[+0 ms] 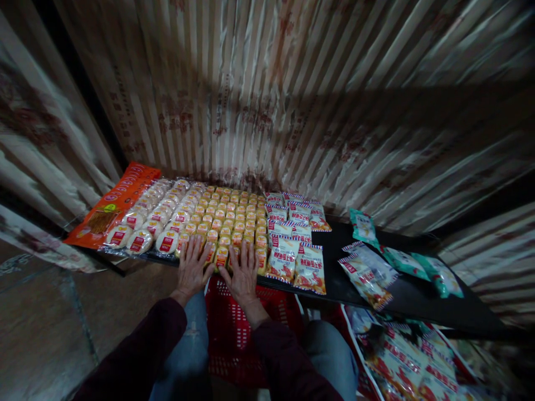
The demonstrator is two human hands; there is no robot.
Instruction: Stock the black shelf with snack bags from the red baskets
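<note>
Both my hands lie flat against the front ends of tight rows of small yellow wrapped snacks (228, 214) on a black shelf (330, 256). My left hand (193, 264) has its fingers spread over the left front packs. Just right of it, my right hand (242, 273) rests with fingers apart on the front packs there. Neither hand grips anything. Left of the yellow rows are round white crackers in clear wrap (167, 240). White snack bags with red print (309, 267) stand in short rows to the right.
An orange snack bag (112, 206) lies at the shelf's left end. Several green packets (405, 263) and loose white bags (368, 278) lie on the right part. Below are a red basket (234, 334) and a container full of bags (401, 356). Striped sheeting (251, 100) hangs behind.
</note>
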